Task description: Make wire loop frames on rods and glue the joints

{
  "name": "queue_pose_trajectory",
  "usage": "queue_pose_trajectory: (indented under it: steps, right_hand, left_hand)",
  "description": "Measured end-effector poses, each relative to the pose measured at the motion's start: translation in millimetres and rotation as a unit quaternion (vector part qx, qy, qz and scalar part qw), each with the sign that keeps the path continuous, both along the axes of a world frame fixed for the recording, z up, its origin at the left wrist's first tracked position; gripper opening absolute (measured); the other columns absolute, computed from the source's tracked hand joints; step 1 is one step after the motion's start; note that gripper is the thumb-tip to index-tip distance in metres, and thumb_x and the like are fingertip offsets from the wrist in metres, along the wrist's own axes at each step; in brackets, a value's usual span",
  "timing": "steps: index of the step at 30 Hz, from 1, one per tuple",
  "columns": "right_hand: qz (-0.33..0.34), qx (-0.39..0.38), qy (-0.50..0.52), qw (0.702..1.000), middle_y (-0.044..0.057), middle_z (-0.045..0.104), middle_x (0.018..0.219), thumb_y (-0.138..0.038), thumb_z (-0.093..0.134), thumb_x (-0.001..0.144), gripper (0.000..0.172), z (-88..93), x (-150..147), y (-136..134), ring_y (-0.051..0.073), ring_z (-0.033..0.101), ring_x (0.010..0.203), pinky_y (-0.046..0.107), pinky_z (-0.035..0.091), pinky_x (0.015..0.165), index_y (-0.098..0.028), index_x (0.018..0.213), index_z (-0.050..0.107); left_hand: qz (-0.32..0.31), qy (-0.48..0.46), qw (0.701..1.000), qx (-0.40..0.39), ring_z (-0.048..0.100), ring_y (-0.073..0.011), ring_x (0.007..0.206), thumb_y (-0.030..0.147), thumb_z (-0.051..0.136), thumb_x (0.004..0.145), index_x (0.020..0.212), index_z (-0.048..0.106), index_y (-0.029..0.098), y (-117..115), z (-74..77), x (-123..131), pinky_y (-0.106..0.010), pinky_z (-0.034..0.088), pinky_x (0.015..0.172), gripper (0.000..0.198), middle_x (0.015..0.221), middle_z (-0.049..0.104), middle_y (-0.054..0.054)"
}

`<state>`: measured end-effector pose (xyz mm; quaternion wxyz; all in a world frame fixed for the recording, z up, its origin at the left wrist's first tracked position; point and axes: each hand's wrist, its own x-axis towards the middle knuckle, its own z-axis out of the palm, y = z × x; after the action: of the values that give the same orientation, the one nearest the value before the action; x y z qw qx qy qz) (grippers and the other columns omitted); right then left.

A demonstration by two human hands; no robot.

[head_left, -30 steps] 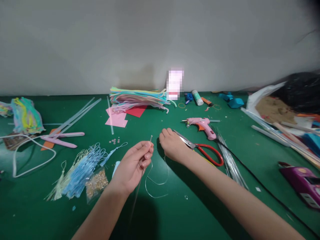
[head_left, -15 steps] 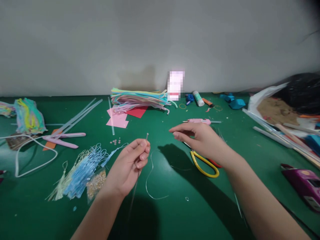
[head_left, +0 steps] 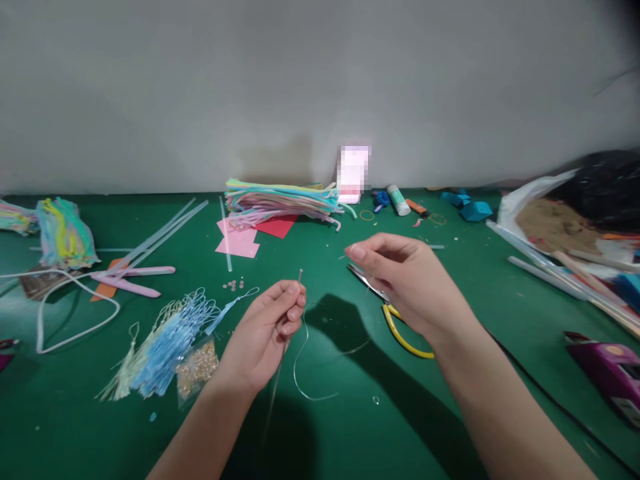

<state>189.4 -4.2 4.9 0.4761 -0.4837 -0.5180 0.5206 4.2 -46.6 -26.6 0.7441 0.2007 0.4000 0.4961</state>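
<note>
My left hand [head_left: 273, 327] is closed around a thin greyish stem [head_left: 278, 380]. The stem's tip pokes up just above thumb and forefinger, and its long end hangs below the palm. To its right, my right hand [head_left: 400, 273] is raised with thumb and fingertips pinched on a fine clear thread [head_left: 295, 367]. A short end sticks out left of the fingertips; the rest curves down onto the table between my hands. Under the right hand lie scissors [head_left: 407, 339] with yellow handles, partly hidden by it. A tiny clear ring [head_left: 376, 400] lies nearer me.
On the green table [head_left: 350, 440], blue and pale tassels [head_left: 167, 350] and a bag of gold beads [head_left: 197, 370] lie left. Pipe cleaners [head_left: 285, 200] and a phone [head_left: 354, 173] stand at the wall. A purple device [head_left: 605, 373] and cable [head_left: 540, 400] are right.
My right hand has closed its fingertips and lifted the clear thread; before, its fingers were extended above the scissors. My left hand keeps the stem, nearly still.
</note>
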Motion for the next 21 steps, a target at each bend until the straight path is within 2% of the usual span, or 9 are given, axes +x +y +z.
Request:
queue_pose_trajectory:
  steps: [2,5,7,10,14,17,21]
  right_hand:
    - [0.024,-0.057,0.058,0.996,-0.007,0.044,0.049,-0.047,0.077,0.068,0.029,2.4,-7,-2,0.004,0.03,0.039,0.02,0.02,0.034,-0.019,0.069,0.067]
    - [0.068,-0.105,0.067,0.99,-0.006,0.047,0.049,-0.048,0.078,0.066,0.033,-3.2,-15,-3,0.004,0.037,0.04,0.018,0.025,0.034,-0.017,0.068,0.067]
    - [0.063,-0.098,0.056,0.992,-0.006,0.05,0.048,-0.047,0.078,0.066,0.032,-9.5,-19,-5,0.005,0.041,0.041,0.018,0.031,0.036,-0.017,0.069,0.067]
    - [0.014,-0.052,0.031,0.998,-0.005,0.055,0.048,-0.045,0.077,0.068,0.029,-16.6,-25,-11,0.006,0.047,0.039,0.018,0.037,0.036,-0.018,0.07,0.067]
    - [-0.012,-0.023,0.02,0.999,-0.002,0.062,0.056,-0.041,0.077,0.069,0.027,-19.2,-31,-16,0.012,0.063,0.05,0.018,0.044,0.039,-0.017,0.069,0.065]
    - [-0.001,-0.026,0.018,0.999,-0.001,0.062,0.057,-0.041,0.075,0.072,0.026,-18.6,-33,-16,0.015,0.067,0.056,0.018,0.043,0.037,-0.018,0.069,0.064]
    - [0.003,-0.046,0.036,0.998,-0.002,0.056,0.052,-0.043,0.072,0.074,0.031,-16.2,-32,-15,0.017,0.068,0.059,0.016,0.035,0.03,-0.019,0.062,0.058]
  left_hand:
    - [0.001,0.004,1.0,0.0,0.035,0.0005,0.047,0.024,0.076,0.076,0.075,0.061,0.012,0,1.2,0,-0.008,0.031,0.039,0.019,0.07,0.052,0.003]
    - [0.007,0.01,1.0,-0.001,0.036,-0.0003,0.049,0.024,0.079,0.073,0.075,0.062,0.012,0,2.2,1,-0.009,0.03,0.039,0.021,0.07,0.052,0.003]
    - [0.01,0.014,1.0,-0.003,0.038,-0.0009,0.05,0.025,0.08,0.071,0.076,0.063,0.012,-1,2.1,2,-0.009,0.029,0.039,0.022,0.069,0.052,0.003]
    - [0.015,0.018,1.0,0.002,0.039,-0.0011,0.05,0.025,0.081,0.07,0.076,0.063,0.012,-4,1.7,5,-0.009,0.029,0.039,0.023,0.069,0.053,0.002]
    - [0.006,0.015,1.0,0.003,0.038,-0.001,0.05,0.026,0.08,0.071,0.076,0.063,0.012,-7,1.3,10,-0.009,0.029,0.039,0.022,0.068,0.053,0.003]
    - [0.007,0.011,1.0,0.006,0.039,-0.0012,0.051,0.026,0.079,0.073,0.076,0.063,0.012,-7,0.9,10,-0.009,0.03,0.04,0.022,0.068,0.054,0.003]
    - [0.01,0.014,1.0,0.01,0.039,-0.0012,0.05,0.027,0.079,0.073,0.075,0.063,0.012,-6,2.1,9,-0.009,0.03,0.039,0.022,0.067,0.053,0.003]
